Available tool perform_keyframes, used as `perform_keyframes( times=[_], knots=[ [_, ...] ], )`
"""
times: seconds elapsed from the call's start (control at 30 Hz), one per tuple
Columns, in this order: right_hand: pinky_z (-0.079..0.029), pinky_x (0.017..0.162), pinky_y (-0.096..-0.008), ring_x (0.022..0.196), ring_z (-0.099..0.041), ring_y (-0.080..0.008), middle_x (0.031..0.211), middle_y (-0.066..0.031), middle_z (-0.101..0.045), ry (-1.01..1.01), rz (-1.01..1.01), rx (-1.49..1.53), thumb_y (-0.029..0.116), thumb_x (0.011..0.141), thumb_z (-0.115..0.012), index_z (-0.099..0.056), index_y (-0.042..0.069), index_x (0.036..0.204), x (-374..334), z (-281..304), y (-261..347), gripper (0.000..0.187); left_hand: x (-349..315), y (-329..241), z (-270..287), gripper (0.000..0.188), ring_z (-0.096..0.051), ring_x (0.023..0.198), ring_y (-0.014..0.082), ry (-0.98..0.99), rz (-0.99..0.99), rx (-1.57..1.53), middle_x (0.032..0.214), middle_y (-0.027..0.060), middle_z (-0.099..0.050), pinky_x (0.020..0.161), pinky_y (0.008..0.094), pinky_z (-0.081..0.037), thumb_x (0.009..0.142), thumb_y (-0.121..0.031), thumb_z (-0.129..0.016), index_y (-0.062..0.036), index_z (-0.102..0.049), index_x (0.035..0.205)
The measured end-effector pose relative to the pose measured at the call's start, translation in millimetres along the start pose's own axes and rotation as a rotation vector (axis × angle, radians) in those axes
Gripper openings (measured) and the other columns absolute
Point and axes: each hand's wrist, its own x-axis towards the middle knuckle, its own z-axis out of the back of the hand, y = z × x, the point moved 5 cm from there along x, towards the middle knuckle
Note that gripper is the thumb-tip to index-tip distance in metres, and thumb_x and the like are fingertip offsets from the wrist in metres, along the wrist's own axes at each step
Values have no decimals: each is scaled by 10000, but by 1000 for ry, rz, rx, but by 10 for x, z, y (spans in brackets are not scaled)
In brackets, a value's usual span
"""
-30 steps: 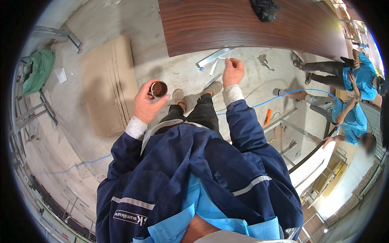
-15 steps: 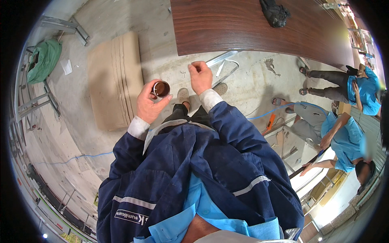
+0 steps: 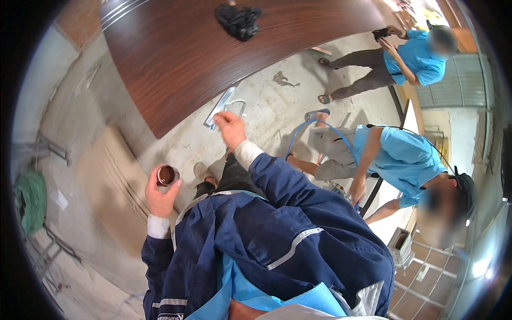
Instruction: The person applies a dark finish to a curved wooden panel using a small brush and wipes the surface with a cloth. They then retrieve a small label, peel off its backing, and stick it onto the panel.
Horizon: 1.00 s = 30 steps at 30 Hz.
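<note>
My left hand [image 3: 161, 197] is closed around a small round cup-like container [image 3: 167, 175]. Dark brown contents show through its open top, which faces up. Off to its right, my right hand [image 3: 231, 129] is raised with thumb and fingers pressed together in a pinch. Whatever it may hold is too small to make out. Beyond its fingertips, a metal bar [image 3: 220, 106] and a thin pale strip lie on the floor by the table's edge. The dark brown wood-grain tabletop [image 3: 176, 69] spreads ahead of me, with a crumpled black plastic bag [image 3: 239, 22] on it.
Flat folded cardboard [image 3: 114, 186] lies on the floor at left, near a green sack [image 3: 30, 200] and metal frames. To my right, one person in a light blue shirt [image 3: 408, 160] bends over work beside a blue hose; another [image 3: 421, 61] stands farther off holding a black object.
My view has swung to the right, so the tabletop and both people sit farther left in it. The container stays in my left hand; my right hand remains pinched, now closer to the table edge.
</note>
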Motion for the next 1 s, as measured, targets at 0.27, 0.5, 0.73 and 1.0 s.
perform_keyframes(
  times=[0.27, 0.5, 0.73, 1.0],
  knots=[
    [-478, 618, -260, 806, -631, -96, 920, -7, -708, 669, -169, 265, 209, 904, -765, -741, 60, 1048, -158, -451, 677, 208, 588, -727, -496, 583, -566, 1298, 271, 296, -149, 8, 1369, 170, -593, 1084, 384, -449, 762, -143, -840, 21, -633, 1282],
    [-483, 688, -265, 879, -642, -97, 998, 6, -738, 938, -251, 325, 213, 905, -768, -755, 68, 1060, -71, -581, 899, 212, 732, -1043, -459, 538, -628, 1126, 216, 314, -98, -5, 1252, 116, -656, 1028, 358, -471, 751, -166, -850, 21, -663, 1220],
    [-549, 905, -384, 988, -700, -273, 1072, -151, -743, 402, 445, -317, 258, 892, -745, -751, 20, 1083, 1613, 53, 1469, 305, 810, -1123, -462, 546, -618, 1156, 205, 105, -74, 50, 1217, 107, -669, 1028, 343, -472, 753, -163, -866, 15, -670, 1231],
    [-395, 1153, -498, 1413, -417, -445, 1534, -244, -441, 6, 632, -1171, 539, 911, -667, -552, 158, 1471, 3792, 307, 1680, 687, 739, -1039, -430, 617, -630, 1141, 181, -201, 127, -50, 1267, 75, -656, 1026, 342, -482, 781, -106, -849, 4, -619, 1342]
  ],
)
